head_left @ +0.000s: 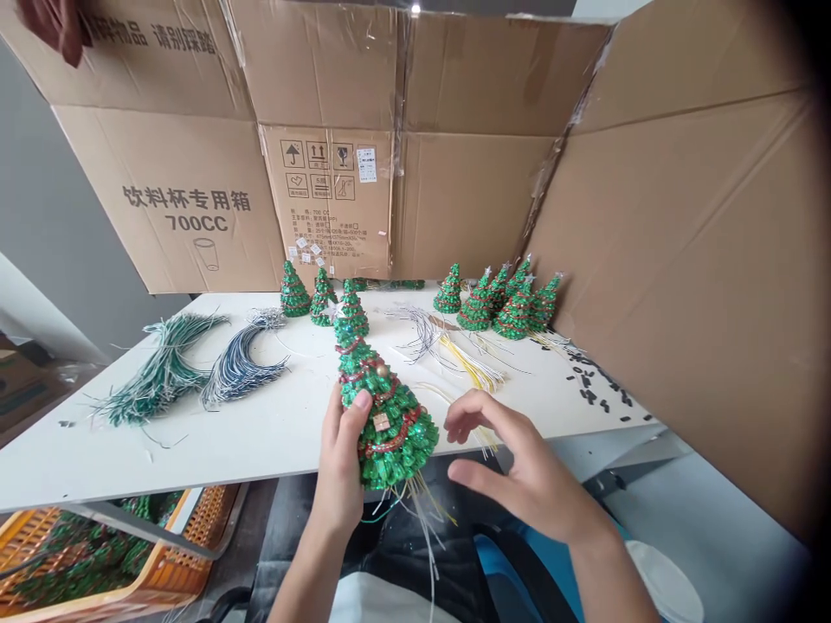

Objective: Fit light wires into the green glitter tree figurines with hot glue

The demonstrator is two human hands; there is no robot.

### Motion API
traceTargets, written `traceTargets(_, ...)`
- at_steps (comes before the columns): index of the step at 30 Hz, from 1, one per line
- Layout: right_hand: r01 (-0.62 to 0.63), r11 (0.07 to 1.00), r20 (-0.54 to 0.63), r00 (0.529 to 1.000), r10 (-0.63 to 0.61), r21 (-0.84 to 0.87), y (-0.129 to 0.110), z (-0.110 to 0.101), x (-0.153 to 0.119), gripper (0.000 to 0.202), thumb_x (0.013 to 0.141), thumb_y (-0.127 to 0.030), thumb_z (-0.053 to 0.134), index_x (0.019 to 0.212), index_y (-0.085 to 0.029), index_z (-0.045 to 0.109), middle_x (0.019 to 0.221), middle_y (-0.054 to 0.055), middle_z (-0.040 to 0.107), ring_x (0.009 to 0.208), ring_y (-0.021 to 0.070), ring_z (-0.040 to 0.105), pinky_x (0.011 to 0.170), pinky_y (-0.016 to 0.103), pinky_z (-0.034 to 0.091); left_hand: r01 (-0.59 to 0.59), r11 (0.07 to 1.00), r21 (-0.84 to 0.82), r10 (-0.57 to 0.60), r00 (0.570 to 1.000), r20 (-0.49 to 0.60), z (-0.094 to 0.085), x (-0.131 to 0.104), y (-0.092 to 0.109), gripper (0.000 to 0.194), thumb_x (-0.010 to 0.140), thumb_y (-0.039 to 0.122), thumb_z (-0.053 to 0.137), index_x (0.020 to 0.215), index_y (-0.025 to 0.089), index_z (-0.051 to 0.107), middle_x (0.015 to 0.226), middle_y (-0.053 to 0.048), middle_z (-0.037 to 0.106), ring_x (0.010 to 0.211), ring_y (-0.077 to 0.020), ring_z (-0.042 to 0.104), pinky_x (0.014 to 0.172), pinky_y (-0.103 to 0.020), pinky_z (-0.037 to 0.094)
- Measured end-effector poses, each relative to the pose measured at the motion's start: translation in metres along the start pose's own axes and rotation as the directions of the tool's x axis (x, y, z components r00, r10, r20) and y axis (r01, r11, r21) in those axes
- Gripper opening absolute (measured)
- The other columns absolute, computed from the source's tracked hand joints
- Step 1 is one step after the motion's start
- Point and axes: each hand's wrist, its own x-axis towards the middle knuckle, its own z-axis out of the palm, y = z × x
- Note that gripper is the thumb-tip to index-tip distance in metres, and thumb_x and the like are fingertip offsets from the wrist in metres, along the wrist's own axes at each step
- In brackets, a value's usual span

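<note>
A green beaded tree [396, 411] with red garland and small ornaments is held by my left hand [344, 450], fingers wrapped round its left side. The tree leans with its top away from me, and white and yellow wires hang from its base. To the right of the tree, my right hand [512, 467] is apart from it, its thumb and fingers spread with nothing between them. Just beyond the held tree's top stands a smaller tree [352, 303]. White and yellow wires [471, 363] lie on the white table [312, 433] ahead of my right hand.
Green wire bundle [162, 363] and blue wire bundle [243, 363] lie at left. Several trees [516, 307] stand back right, near scattered black pieces [588, 385]. Cardboard walls [480, 199] enclose the table's back and right. An orange basket [188, 554] sits below left.
</note>
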Motion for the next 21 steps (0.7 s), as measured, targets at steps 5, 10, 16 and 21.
traceTargets(5, 0.053, 0.998, -0.023, 0.998, -0.052, 0.029, -0.004, 0.008, 0.000, 0.036, 0.106, -0.064, 0.078, 0.107, -0.030, 0.065, 0.101, 0.001, 0.068, 0.093, 0.0219, 0.067, 0.088, 0.036, 0.056, 0.040, 0.999, -0.014, -0.040, 0.999, 0.020, 0.006, -0.003, -0.001, 0.057, 0.096, 0.055, 0.085, 0.144, 0.027, 0.074, 0.143, -0.007, 0.081, 0.137, -0.0344, 0.074, 0.112, -0.043, 0.061)
traceTargets(10, -0.133, 0.977, -0.226, 0.970, 0.093, -0.166, 0.036, -0.008, 0.019, 0.034, 0.115, -0.054, 0.057, 0.101, -0.026, 0.070, 0.097, 0.004, 0.075, 0.092, 0.0235, 0.070, 0.086, 0.037, 0.056, 0.158, 0.972, -0.172, -0.170, 0.984, -0.059, 0.000, 0.005, 0.015, 0.050, 0.086, 0.058, 0.089, 0.120, 0.021, 0.082, 0.112, -0.009, 0.090, 0.116, -0.0387, 0.085, 0.106, -0.052, 0.068)
traceTargets(16, -0.352, 0.884, -0.300, 0.918, 0.260, -0.308, 0.105, -0.019, 0.034, 0.023, 0.109, -0.035, 0.067, 0.093, -0.021, 0.077, 0.091, 0.004, 0.080, 0.080, 0.0223, 0.071, 0.081, 0.038, 0.058, 0.127, 0.948, -0.293, -0.147, 0.988, -0.046, -0.013, 0.012, 0.031, 0.048, 0.092, 0.050, 0.083, 0.131, 0.022, 0.082, 0.114, -0.010, 0.091, 0.110, -0.0375, 0.089, 0.108, -0.053, 0.069)
traceTargets(21, -0.467, 0.772, -0.264, 0.883, 0.387, -0.431, 0.122, -0.008, 0.034, 0.023, 0.111, -0.041, 0.078, 0.107, -0.018, 0.079, 0.107, 0.004, 0.082, 0.095, 0.0207, 0.078, 0.092, 0.042, 0.067, 0.119, 0.946, -0.301, -0.159, 0.981, -0.111, -0.011, 0.013, 0.036, 0.046, 0.092, 0.048, 0.080, 0.130, 0.022, 0.082, 0.108, -0.009, 0.092, 0.098, -0.0345, 0.090, 0.098, -0.049, 0.073)
